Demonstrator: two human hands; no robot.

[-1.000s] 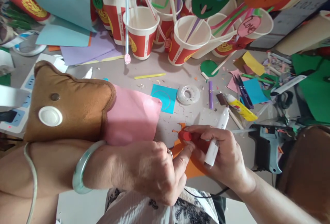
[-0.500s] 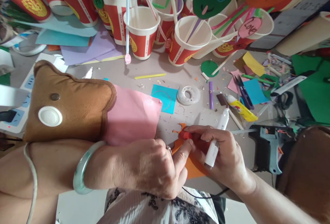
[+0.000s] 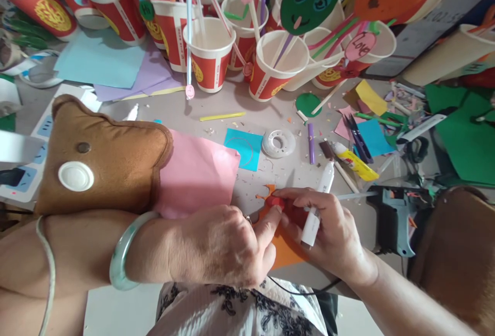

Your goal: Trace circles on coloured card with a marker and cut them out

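Toward the front of the table, my left hand (image 3: 220, 245) has its index finger stretched out and the other fingers curled. Its fingertip touches a small red piece (image 3: 277, 202); whether the curled fingers hold anything is hidden. The right thumb and index finger pinch near that red piece too. Across the fingers of my right hand (image 3: 328, 233) a white marker pen (image 3: 325, 178) is held, slanting up and away. Beneath both hands lies orange paper (image 3: 288, 253) with a ragged cut edge, partly covered by them.
A brown cushion (image 3: 104, 155) and pink sheet (image 3: 197, 171) lie left. Ahead are a blue square (image 3: 243, 149), a tape roll (image 3: 279, 143) and a purple stick (image 3: 311, 143). Paper cups (image 3: 211, 70) line the back. Scissors (image 3: 359, 137), a glue tube (image 3: 356, 160) and a glue gun (image 3: 394, 222) sit right.
The view has shifted slightly, so many things sit a little further left. Both hands keep nearly the same pose at the small red piece, and the marker stays in the right hand.
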